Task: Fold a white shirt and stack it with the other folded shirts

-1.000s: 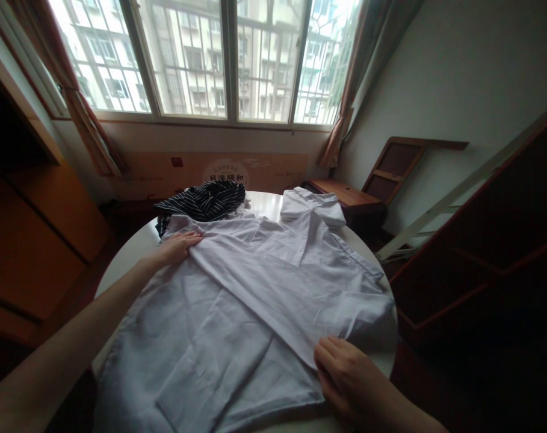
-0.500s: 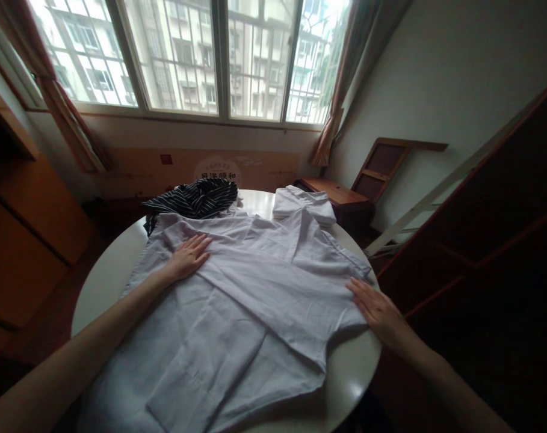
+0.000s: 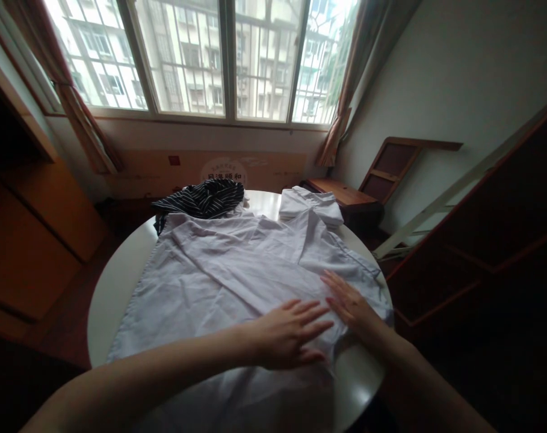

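Note:
A white shirt (image 3: 201, 276) lies spread over a round white table (image 3: 106, 294), with wrinkles and overlapping layers across it. My left hand (image 3: 291, 334) is above the lower right part of the shirt, fingers spread and holding nothing; whether it touches the cloth I cannot tell. Close beside it, my right hand (image 3: 352, 304) lies on the shirt's right side with its fingers stretched out. Part of the shirt's lower area is hidden behind my left forearm.
At the table's far side lie a black-and-white striped garment (image 3: 205, 198) and a folded white stack of cloth (image 3: 312, 207). Beyond are a wooden bench (image 3: 340, 191), a barred window (image 3: 187, 66) and a cardboard panel (image 3: 156, 174). An orange cabinet (image 3: 38, 240) stands left.
My left hand has moved from the shirt's upper left to its lower right. My right hand has shifted a little left, so both hands are close together. The view has turned slightly.

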`<state>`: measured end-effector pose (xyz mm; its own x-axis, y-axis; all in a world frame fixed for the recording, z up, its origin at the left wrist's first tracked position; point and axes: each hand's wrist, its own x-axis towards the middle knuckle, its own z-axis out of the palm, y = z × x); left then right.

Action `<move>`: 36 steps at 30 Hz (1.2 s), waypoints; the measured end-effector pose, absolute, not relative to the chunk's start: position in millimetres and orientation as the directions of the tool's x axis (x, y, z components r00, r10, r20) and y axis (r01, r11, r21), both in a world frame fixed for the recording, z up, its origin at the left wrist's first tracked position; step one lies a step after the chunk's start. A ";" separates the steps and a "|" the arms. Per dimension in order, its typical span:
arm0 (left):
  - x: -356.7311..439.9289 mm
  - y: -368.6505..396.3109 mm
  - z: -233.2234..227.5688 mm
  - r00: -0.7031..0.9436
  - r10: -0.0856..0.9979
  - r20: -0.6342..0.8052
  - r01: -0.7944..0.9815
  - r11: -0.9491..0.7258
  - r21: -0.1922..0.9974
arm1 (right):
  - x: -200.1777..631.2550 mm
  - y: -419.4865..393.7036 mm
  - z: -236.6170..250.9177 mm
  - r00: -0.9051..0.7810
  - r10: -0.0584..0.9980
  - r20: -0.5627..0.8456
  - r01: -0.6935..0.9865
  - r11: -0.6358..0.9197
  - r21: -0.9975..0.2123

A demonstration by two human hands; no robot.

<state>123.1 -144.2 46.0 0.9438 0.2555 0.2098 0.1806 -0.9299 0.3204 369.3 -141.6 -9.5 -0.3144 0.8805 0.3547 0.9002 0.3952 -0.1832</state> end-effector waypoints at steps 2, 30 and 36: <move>137.1 -157.3 40.1 0.970 0.170 0.176 0.090 -0.917 0.388 | 368.8 -141.9 -14.7 -0.336 0.889 0.311 0.903 0.398 -0.162; -95.7 72.5 1.9 0.221 0.914 0.340 0.957 -0.270 0.103 | 366.4 -145.0 -14.2 -0.335 0.903 0.270 0.918 0.377 -0.122; -86.4 99.7 30.0 0.374 0.886 0.274 0.914 -0.402 0.054 | 366.6 -143.5 -9.5 -0.290 0.909 0.301 0.901 0.365 -0.234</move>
